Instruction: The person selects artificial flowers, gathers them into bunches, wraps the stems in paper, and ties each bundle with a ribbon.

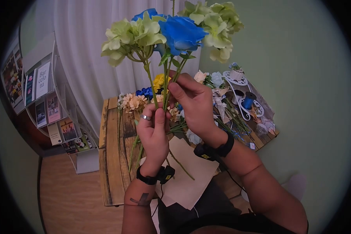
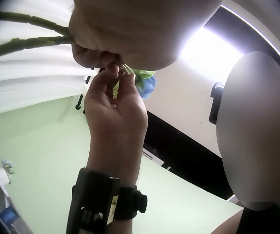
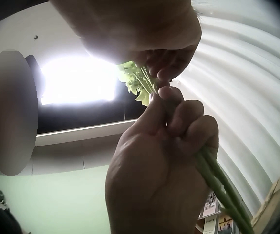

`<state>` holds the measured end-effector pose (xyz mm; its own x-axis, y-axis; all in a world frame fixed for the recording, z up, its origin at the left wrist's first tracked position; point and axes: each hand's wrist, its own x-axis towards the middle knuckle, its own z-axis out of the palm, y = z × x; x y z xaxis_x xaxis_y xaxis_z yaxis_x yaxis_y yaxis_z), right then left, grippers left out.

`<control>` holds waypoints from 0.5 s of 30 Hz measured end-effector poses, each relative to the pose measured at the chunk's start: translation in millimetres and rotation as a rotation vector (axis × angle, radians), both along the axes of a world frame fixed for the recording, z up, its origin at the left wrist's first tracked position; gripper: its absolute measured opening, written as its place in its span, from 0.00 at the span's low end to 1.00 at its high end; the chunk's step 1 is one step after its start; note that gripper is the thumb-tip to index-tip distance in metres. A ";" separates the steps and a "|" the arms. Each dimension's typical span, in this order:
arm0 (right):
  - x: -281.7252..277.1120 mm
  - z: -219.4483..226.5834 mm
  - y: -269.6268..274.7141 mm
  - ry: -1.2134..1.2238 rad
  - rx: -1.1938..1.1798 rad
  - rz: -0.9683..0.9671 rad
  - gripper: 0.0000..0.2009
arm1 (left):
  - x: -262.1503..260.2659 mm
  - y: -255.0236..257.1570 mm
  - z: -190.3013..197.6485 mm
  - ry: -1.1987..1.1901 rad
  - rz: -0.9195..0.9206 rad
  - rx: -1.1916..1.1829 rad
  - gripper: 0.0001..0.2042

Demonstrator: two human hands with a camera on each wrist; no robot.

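Note:
A bunch of artificial flowers is held upright over the table, with blue roses (image 1: 181, 34) in the middle and pale green hydrangeas (image 1: 134, 37) on both sides. My left hand (image 1: 154, 130), a ring on one finger, grips the gathered green stems (image 1: 154, 87) low down. Stem ends come out below that hand, over the brown paper. Just above and to the right, my right hand (image 1: 195, 103) pinches stems between thumb and fingers under the blue rose. The right wrist view shows the left fingers curled round two thick stems (image 3: 223, 190).
On the wooden table (image 1: 115, 156) lie brown paper sheets (image 1: 191, 160), peach flowers (image 1: 132, 102), yellow flowers (image 1: 160, 82) and loose stems. A white metal stand (image 1: 238, 80) and a blue spool (image 1: 249, 100) are at the right. A book rack (image 1: 46, 101) stands left, beside a white curtain (image 1: 85, 50).

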<state>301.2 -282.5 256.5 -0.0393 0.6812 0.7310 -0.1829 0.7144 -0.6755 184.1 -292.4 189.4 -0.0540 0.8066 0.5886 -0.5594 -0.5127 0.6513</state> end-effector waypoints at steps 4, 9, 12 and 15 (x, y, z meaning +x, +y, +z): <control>-2.8 6.6 -7.3 0.039 -0.064 0.030 0.18 | 1.0 3.0 -2.7 0.058 0.076 0.060 0.09; 3.1 7.0 -8.7 -0.055 -0.106 0.068 0.20 | -3.7 -2.2 1.4 0.066 0.004 0.057 0.09; 0.6 6.4 -11.6 -0.070 -0.108 0.065 0.21 | -6.7 -9.2 6.5 0.114 0.003 0.064 0.10; -3.2 6.6 -12.7 -0.109 -0.095 0.076 0.20 | -7.6 -17.0 10.8 0.125 0.054 0.071 0.11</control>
